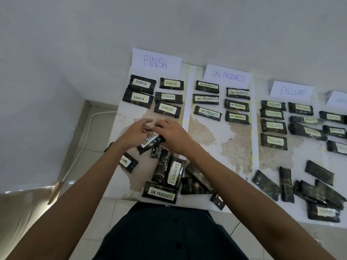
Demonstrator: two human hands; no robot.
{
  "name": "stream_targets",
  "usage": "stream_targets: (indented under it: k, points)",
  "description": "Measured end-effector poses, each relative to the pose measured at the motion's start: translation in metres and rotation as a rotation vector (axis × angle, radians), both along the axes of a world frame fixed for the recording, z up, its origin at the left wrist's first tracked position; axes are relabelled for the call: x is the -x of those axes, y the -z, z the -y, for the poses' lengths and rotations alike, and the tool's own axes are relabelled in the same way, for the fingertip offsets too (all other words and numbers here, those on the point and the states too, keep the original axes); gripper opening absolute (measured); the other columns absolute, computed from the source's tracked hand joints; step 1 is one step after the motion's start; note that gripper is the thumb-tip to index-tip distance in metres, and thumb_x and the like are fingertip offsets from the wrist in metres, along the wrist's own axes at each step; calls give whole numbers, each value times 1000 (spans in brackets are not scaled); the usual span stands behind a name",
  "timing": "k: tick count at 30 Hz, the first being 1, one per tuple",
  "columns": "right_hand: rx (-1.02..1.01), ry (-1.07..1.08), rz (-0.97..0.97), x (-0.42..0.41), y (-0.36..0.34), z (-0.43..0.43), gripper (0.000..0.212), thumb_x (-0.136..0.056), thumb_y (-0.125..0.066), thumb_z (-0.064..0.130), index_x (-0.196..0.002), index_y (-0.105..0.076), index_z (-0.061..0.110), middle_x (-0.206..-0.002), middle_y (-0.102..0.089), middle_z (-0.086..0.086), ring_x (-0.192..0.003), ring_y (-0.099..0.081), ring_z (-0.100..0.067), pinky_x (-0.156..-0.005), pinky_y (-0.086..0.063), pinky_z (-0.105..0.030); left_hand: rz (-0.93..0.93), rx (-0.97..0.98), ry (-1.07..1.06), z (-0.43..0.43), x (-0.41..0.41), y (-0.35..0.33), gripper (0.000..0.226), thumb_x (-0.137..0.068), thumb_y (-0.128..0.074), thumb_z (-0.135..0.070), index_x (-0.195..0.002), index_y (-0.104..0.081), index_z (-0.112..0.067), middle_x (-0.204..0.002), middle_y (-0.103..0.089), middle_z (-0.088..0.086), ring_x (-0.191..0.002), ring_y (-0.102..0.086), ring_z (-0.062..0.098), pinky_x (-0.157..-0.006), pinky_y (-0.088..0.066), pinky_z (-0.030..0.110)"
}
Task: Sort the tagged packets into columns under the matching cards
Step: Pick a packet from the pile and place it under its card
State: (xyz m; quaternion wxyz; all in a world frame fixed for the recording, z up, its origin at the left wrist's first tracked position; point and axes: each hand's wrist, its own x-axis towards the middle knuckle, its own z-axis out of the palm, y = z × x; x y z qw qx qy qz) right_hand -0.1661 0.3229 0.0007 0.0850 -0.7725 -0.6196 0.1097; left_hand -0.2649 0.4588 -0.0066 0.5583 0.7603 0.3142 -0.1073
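Observation:
Both hands meet over a dark packet tagged WAITING (151,142), below the FINISH column. My left hand (136,133) pinches its upper end and my right hand (173,136) covers its right end. White cards read FINISH (155,61), ON PROGRESS (228,77) and EXCLUDED (293,91), with a fourth card (338,99) cut off at the right. Rows of matching tagged packets lie under each card. An unsorted heap near me holds an EXCLUDED packet (174,173), an ON PROGRESS packet (161,194) and another WAITING packet (128,162).
A second loose heap of dark packets (309,188), most face down, lies at the front right of the table (216,136). White walls stand behind and to the left. A white cable (84,132) runs along the tiled floor to the left of the table.

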Motion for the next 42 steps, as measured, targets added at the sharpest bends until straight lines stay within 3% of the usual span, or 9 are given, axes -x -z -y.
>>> stream_targets:
  k: [3,8,14,19,21,25,29,34,42]
  points:
    - [-27,17,-7,-6,3,15,50,-63,-71,-4,-111,-61,6,-104,-62,-13,-93,-55,-33,-73,-49,-41,12,-10,62,14,-16,-4,50,-91,-56,-12,-138,-40,-18,-106,-64,3,-104,-59,18,-89,-45,27]
    - [-74,290,-181,-26,-2,64,49,-68,-72,1,-115,-60,3,-112,-61,-17,-101,-53,-35,-90,-42,-39,37,-140,37,47,-35,-10,39,-92,-52,-13,-130,-49,-22,-114,-59,1,-95,-57,15,-72,-46,23]
    - [20,582,-460,-36,-10,131,72,-72,-77,11,-136,-44,12,-127,-46,-11,-114,-49,-25,-98,-41,-30,97,-65,97,100,-53,-7,33,-92,-49,-3,-119,-59,-19,-118,-60,7,-106,-58,23,-88,-53,38]
    - [76,508,-92,-40,-9,186,67,-71,-77,19,-131,-48,8,-129,-47,-16,-112,-45,-34,-96,-42,-45,112,-41,200,157,-72,-9,33,-92,-49,-2,-120,-58,-19,-116,-59,4,-104,-54,18,-87,-47,30]
    - [80,482,-34,-44,-9,208,66,-70,-77,18,-129,-50,4,-124,-51,-18,-108,-46,-36,-92,-43,-48,115,-25,241,180,-82,-11,33,-93,-48,-1,-120,-58,-18,-115,-58,5,-105,-54,19,-84,-47,28]
    - [69,513,-26,-57,-10,262,68,-68,-79,18,-128,-51,3,-119,-56,-18,-103,-50,-37,-89,-45,-47,135,-48,311,228,-107,-12,32,-91,-50,-2,-118,-59,-19,-112,-60,6,-98,-59,19,-76,-51,25]
    - [70,598,-30,-83,-17,330,68,-71,-77,19,-131,-49,6,-122,-55,-16,-105,-50,-35,-90,-45,-46,183,-77,369,285,-141,-21,32,-91,-53,-12,-122,-57,-19,-111,-63,4,-93,-58,16,-83,-49,28]
    - [93,706,-20,-126,-31,423,67,-72,-76,15,-133,-48,12,-125,-54,-12,-108,-49,-32,-92,-44,-45,235,-89,462,361,-189,-31,36,-91,-53,-15,-126,-54,-20,-109,-57,-4,-91,-56,12,-74,-45,23]
    - [143,899,-7,-209,-31,561,65,-72,-73,8,-132,-49,14,-127,-54,-9,-111,-47,-33,-91,-42,-44,273,-165,651,460,-268,-19,37,-90,-53,-13,-127,-53,-15,-119,-58,6,-99,-53,17,-84,-41,24]
